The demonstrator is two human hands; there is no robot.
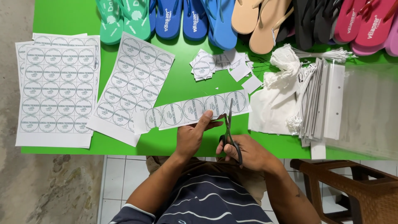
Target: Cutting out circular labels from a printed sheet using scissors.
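My left hand (191, 135) pinches the near edge of a long white paper strip (186, 111) printed with a row of round labels, holding it over the green table (174, 141). My right hand (244, 151) grips black scissors (229, 128), whose blades point away from me and straddle the strip between two round labels near its right end. A small heap of cut square labels (215, 64) lies beyond the strip.
Sheets of uncut round labels (56, 89) (132, 83) lie at left. Coloured flip-flops (248, 20) line the far edge. White bags with string ties (282, 87) and clear plastic sleeves (356, 103) sit at right. A brown chair (352, 178) stands near right.
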